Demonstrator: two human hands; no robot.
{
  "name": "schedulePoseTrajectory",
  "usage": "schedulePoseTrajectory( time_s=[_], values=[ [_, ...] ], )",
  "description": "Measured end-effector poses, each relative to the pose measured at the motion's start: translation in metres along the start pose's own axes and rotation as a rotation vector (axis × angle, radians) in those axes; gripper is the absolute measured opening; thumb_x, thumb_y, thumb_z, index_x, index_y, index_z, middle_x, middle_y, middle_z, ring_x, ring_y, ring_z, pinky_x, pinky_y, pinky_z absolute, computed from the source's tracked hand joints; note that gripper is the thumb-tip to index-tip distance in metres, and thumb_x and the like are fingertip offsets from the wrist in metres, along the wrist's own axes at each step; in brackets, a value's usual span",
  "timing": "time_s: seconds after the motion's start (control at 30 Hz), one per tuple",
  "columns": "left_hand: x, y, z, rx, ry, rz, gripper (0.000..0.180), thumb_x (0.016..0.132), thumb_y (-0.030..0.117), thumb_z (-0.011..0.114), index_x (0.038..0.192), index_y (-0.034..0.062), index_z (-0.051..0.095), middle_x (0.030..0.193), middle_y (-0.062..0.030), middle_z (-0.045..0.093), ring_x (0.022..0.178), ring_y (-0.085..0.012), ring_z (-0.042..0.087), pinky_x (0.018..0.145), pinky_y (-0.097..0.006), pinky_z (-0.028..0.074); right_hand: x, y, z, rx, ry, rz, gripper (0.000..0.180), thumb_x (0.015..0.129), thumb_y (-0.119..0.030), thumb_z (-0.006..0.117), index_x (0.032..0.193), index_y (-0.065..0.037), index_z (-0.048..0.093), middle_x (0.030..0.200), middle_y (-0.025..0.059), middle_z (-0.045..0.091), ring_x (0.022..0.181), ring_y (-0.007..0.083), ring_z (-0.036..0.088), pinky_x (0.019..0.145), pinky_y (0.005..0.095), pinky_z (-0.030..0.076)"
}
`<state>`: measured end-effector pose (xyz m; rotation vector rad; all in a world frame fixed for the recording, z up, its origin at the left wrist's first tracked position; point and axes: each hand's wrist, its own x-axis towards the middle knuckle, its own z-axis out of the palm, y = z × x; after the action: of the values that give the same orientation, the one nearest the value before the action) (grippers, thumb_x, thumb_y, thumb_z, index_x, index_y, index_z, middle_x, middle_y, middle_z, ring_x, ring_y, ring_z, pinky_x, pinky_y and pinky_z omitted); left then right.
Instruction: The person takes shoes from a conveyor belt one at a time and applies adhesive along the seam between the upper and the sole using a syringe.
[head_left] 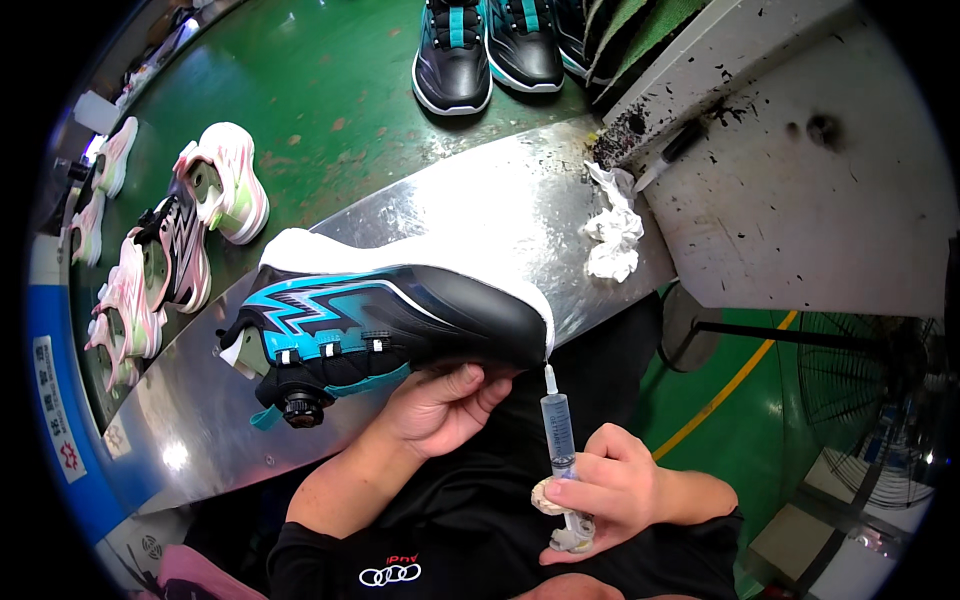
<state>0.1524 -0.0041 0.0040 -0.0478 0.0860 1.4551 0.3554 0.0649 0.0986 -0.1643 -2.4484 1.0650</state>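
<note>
The left hand (440, 405) is cupped under a black shoe with a turquoise zigzag pattern (390, 320), fingers curled against its upper side, holding it on its side just above the near edge of the shiny metal table (480, 210). The shoe's white sole faces away from the person, its toe points to the person's right, and a round dial closure (300, 408) sits near its heel end.

The right hand (610, 490) is closed around a clear syringe (558, 430), thumb and fingers pinching the barrel near its lower end, with the plunger end crusted in pale residue (572, 538). The syringe stands almost upright, and its thin tip touches the toe of the shoe where the white sole meets the black upper.

A crumpled white cloth (612, 232) lies on the table to the right, beside a speckled white block (810, 170) that carries a pen-like tool (668, 155). Pink and white shoes (190, 225) lie in a row on the green belt (330, 100) beyond the table, and two more black shoes (490, 50) stand at its far end. A floor fan (870, 400) shows at the lower right
</note>
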Motion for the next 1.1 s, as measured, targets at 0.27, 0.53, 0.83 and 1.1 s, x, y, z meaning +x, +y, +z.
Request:
schedulePoseTrajectory(
  time_s=[0.27, 0.53, 0.83, 1.1],
  values=[
    [0.001, 0.001, 0.004, 0.034, 0.070, -0.055, 0.045, 0.082, 0.018, 0.068, 0.123, 0.0052, 0.053, 0.122, -0.0126, 0.057, 0.119, -0.0284, 0.051, 0.089, -0.025, 0.053, -0.004, 0.007, 0.018, -0.162, 0.034, -0.078, 0.055, 0.060, -0.036, 0.080, 0.104, -0.008, 0.063, 0.080, 0.0041, 0.054, 0.056, 0.0170, 0.039, 0.047, 0.0248, 0.036],
    [0.001, 0.001, 0.007, 0.005, 0.048, -0.059, 0.046, 0.083, 0.019, 0.067, 0.124, 0.0062, 0.052, 0.123, -0.0124, 0.056, 0.118, -0.0283, 0.052, 0.087, -0.025, 0.054, -0.006, 0.012, 0.023, -0.252, 0.021, -0.116, 0.051, 0.061, -0.034, 0.079, 0.104, -0.011, 0.063, 0.081, 0.0027, 0.054, 0.057, 0.0168, 0.039, 0.047, 0.0247, 0.036],
    [0.001, 0.002, 0.008, -0.012, 0.060, -0.006, 0.043, 0.087, 0.014, 0.064, 0.127, 0.0074, 0.049, 0.123, -0.0118, 0.056, 0.114, -0.0279, 0.056, 0.081, -0.026, 0.055, -0.005, 0.020, 0.026, -0.226, 0.020, -0.137, 0.052, 0.062, -0.035, 0.080, 0.104, -0.011, 0.063, 0.079, 0.0028, 0.055, 0.058, 0.0165, 0.044, 0.047, 0.0245, 0.036],
    [-0.036, -0.010, -0.042, -0.089, -0.046, -0.102, 0.049, 0.082, 0.006, 0.062, 0.128, 0.0090, 0.046, 0.116, -0.0104, 0.059, 0.105, -0.0277, 0.058, 0.088, -0.044, 0.048, -0.025, 0.073, 0.005, -0.372, 0.155, -0.133, 0.077, 0.062, -0.054, 0.078, 0.115, -0.010, 0.044, 0.095, 0.0066, 0.049, 0.073, 0.0253, 0.045, 0.066, 0.0375, 0.036]
  ],
)
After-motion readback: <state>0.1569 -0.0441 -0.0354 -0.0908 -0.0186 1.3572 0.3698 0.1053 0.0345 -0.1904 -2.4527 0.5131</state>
